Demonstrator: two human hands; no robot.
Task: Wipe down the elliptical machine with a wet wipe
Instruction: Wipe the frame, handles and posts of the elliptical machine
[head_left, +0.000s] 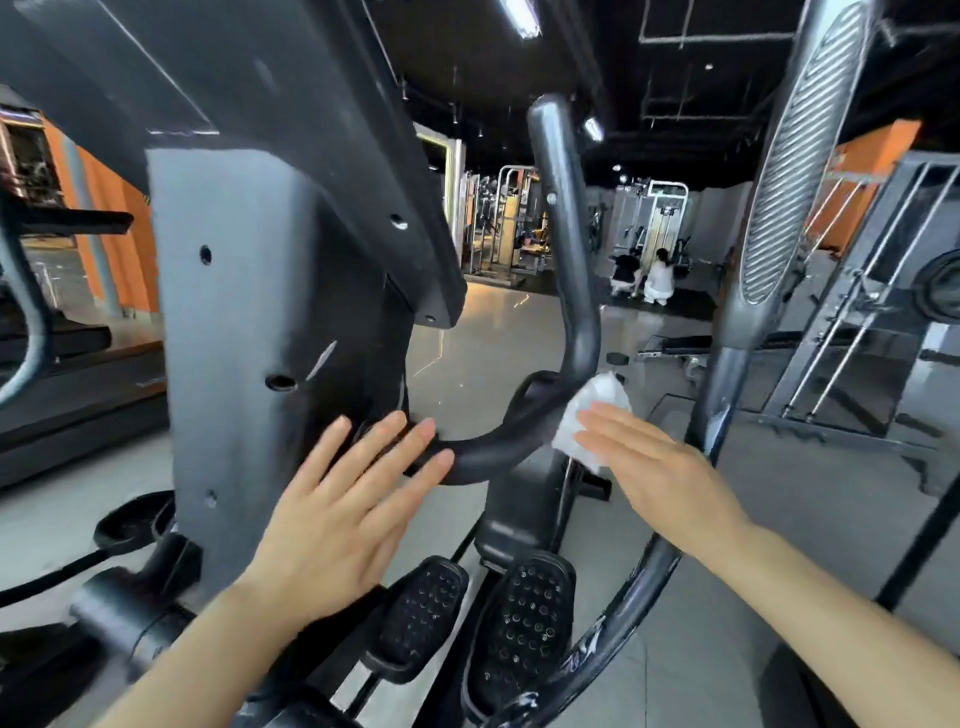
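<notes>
Upright console column of the elliptical machine (249, 322) at left; curved tubular handlebar (563, 270) to its right. Left hand (332, 519) near the bar's lower bend; right hand (660, 467) pressing the crumpled wet wipe (592, 410) against it. Two studded foot pedals (519, 634) lie below, near; ribbed swing arm (795, 171) at right.

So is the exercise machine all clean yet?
Not yet. The right hand presses the wet wipe flat against the curved black handlebar; the left hand hovers open nearby. The foot pedals and grey column show no wiping, so probably remain.
</notes>
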